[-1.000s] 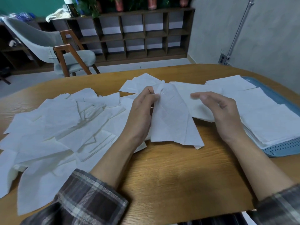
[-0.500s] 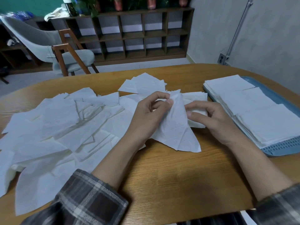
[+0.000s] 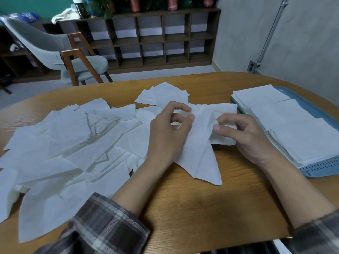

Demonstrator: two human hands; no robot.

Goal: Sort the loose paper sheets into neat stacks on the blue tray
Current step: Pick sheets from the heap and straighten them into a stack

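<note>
- Left hand (image 3: 170, 132): thumb and forefinger pinch the upper part of a creased sheet (image 3: 200, 154); the other fingers are curled and hold nothing else
- Right hand (image 3: 244, 136): fingers curled, thumb and fingertips nipping the same sheet at its right side; whether it also grips the small stack (image 3: 225, 110) beneath cannot be told
- Sheet position: middle of the table (image 3: 201, 213), just left of the tray (image 3: 321, 166), with its lower corner trailing towards the near edge; it sits between the pile (image 3: 69, 140) on the table's left half and the stacks (image 3: 293, 129) that fill the tray
- Risk, tearing: the sheet looks thin and is already crumpled; two close pinches pulling apart could rip it
- Risk, crooked lay: the creases run askew, so a sheet flattened in haste would likely go down off square and spoil a stack's edges
- Risk, double pick: the sheet lies on the small stack; a second sheet may cling and travel with it unnoticed
- Risk, stacks disturbed: the stacks reach the tray's left edge, near the right hand; a wrist or sleeve passing over could nudge the top sheets out of line or over the rim
- Risk, pile slide: the pile overlaps loosely and reaches the table's left and near edges, with the left forearm just beside it; a sweep of that arm could send sheets to the floor
</note>
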